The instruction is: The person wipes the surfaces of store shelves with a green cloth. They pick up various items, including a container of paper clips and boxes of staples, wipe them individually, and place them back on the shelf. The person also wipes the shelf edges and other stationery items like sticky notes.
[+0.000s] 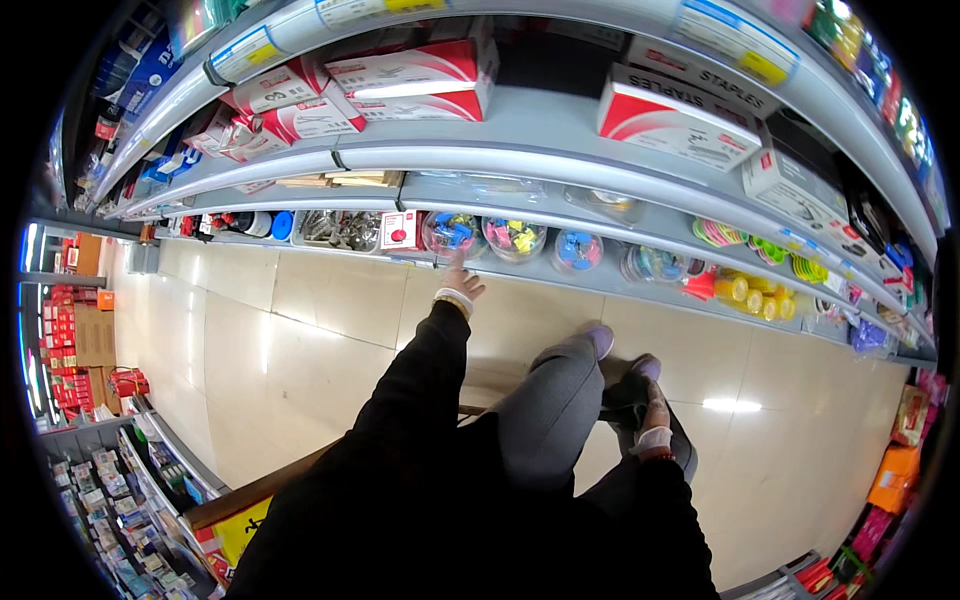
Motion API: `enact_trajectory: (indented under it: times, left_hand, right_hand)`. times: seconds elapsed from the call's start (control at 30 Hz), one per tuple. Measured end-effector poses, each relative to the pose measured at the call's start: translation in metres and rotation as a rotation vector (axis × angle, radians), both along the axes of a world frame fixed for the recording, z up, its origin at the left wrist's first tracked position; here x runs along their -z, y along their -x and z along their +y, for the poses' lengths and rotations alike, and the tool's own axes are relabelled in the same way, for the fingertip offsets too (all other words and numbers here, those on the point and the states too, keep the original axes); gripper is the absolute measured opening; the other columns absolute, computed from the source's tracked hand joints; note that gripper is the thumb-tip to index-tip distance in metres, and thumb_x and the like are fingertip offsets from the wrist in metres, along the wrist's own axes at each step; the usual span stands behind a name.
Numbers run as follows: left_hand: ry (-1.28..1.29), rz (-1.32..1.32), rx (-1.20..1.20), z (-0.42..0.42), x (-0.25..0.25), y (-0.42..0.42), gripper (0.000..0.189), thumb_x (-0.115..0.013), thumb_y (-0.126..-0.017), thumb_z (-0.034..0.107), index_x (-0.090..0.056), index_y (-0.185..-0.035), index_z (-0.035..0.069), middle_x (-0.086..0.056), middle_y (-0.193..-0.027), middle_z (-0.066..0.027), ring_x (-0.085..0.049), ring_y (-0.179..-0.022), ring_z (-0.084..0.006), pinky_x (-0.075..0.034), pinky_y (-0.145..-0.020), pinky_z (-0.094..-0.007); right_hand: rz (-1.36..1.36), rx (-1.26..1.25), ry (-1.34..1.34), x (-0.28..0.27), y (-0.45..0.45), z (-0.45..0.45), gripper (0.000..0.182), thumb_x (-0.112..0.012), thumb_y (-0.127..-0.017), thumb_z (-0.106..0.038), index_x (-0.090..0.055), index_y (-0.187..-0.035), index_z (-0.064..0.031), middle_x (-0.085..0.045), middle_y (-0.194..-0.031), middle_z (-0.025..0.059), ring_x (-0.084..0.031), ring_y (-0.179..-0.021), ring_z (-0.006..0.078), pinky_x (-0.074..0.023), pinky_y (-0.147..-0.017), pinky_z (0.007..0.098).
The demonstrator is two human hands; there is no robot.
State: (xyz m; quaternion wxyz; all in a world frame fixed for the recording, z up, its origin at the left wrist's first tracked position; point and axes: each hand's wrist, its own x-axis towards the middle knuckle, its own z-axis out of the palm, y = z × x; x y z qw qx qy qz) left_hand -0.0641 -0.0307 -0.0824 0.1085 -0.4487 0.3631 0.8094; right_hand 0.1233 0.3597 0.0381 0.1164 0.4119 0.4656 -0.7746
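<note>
My left hand (459, 285) reaches to the lower shelf, its index finger extended towards a round clear tub (448, 234) of blue and pink small items. Whether the fingertip touches the tub, I cannot tell. No object shows in that hand. Beside the tub stand a similar one of yellow and pink pieces (514, 236) and a smaller one of blue and pink pieces (578, 249). My right hand (657, 411) is low by my knee, its fingers closed on a dark, cloth-like item (627, 397) that is partly hidden.
Left of the tubs are a red and white box (401, 229) and a tray of metal clips (337, 229). Yellow cylinders (754, 295) lie farther right. Staples boxes (679, 116) fill part of an upper shelf. A wooden edge (262, 484) lies behind my left arm, above the tiled floor (300, 307).
</note>
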Motion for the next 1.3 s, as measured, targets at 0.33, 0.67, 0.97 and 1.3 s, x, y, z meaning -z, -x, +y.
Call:
enact_trajectory:
  times: [0.33, 0.67, 0.97, 1.3]
  left_hand:
    - [-0.005, 0.014, -0.126, -0.041, 0.046, 0.02, 0.094, -0.067, -0.078, 0.049, -0.015, -0.146, 0.01, -0.016, -0.15, -0.0166, -0.025, -0.134, -0.04, -0.03, -0.104, -0.0553]
    - [0.019, 0.127, -0.213, -0.046, 0.051, 0.012, 0.059, -0.068, -0.08, 0.037, -0.045, -0.124, 0.004, -0.047, -0.118, -0.0157, -0.048, -0.113, -0.0325, -0.04, -0.097, -0.0486]
    - [0.064, 0.172, -0.118, -0.047, 0.003, -0.051, 0.033, -0.068, -0.078, 0.024, -0.055, -0.105, 0.009, -0.059, -0.092, -0.005, -0.057, -0.089, -0.0206, -0.048, -0.084, -0.0455]
    - [-0.006, 0.314, 0.145, -0.02, -0.118, -0.111, 0.044, -0.069, -0.077, 0.018, -0.044, -0.113, 0.009, -0.056, -0.102, -0.0054, -0.057, -0.096, -0.0215, -0.049, -0.09, -0.0467]
  right_hand:
    - [-0.203, 0.036, -0.121, 0.004, -0.006, 0.012, 0.037, -0.048, -0.095, -0.028, -0.056, -0.124, -0.0061, -0.056, -0.123, 0.0083, -0.055, -0.11, 0.0209, -0.0445, -0.093, 0.0333]
    - [-0.19, 0.016, -0.109, 0.009, 0.002, 0.008, 0.038, -0.051, -0.093, -0.031, -0.057, -0.123, -0.0068, -0.06, -0.119, 0.0082, -0.058, -0.106, 0.0215, -0.0456, -0.092, 0.0346]
    - [-0.049, -0.01, -0.086, 0.015, 0.008, 0.007, 0.04, -0.05, -0.093, -0.034, -0.057, -0.123, -0.0068, -0.061, -0.117, 0.009, -0.058, -0.103, 0.0232, -0.0467, -0.091, 0.0353]
    - [0.253, -0.05, -0.109, -0.107, 0.026, -0.015, 0.044, -0.043, -0.097, -0.034, -0.049, -0.13, -0.0053, -0.057, -0.123, 0.0104, -0.057, -0.109, 0.0257, -0.0466, -0.094, 0.038]
